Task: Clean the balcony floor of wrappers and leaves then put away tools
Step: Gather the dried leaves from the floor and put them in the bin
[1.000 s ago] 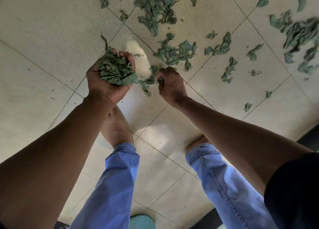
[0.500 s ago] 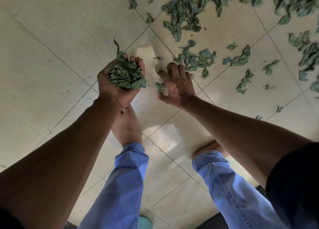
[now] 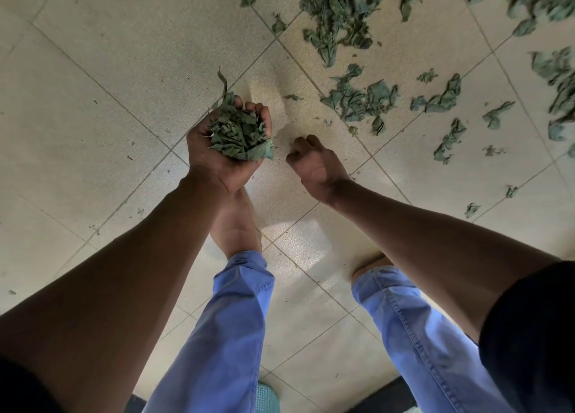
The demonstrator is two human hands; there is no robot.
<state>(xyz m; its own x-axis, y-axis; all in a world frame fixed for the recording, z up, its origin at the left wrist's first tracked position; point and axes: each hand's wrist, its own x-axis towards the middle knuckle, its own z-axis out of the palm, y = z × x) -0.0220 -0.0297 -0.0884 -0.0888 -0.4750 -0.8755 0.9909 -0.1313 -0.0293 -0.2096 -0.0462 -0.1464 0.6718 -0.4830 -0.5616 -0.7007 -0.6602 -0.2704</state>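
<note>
My left hand (image 3: 217, 160) is cupped palm up, holding a heap of dry green leaves (image 3: 239, 132) above the tiled floor (image 3: 93, 101). Just to its right, my right hand (image 3: 314, 164) has its fingers curled into a loose fist around a small leaf scrap that barely shows. Several more crumpled leaves lie scattered on the tiles ahead: a clump (image 3: 361, 101) close to my right hand and a bigger pile (image 3: 339, 24) farther up.
My bare feet (image 3: 236, 226) and blue trouser legs (image 3: 230, 319) stand on the tiles below my hands. More leaves (image 3: 451, 139) spread toward the right edge. A teal object (image 3: 267, 400) and a dark strip (image 3: 382, 397) lie at the bottom.
My right hand picked a leaf scrap off the floor, lifted it beside the left hand and closed into a fist. The view shifted, so the leaves lie farther up and right.
</note>
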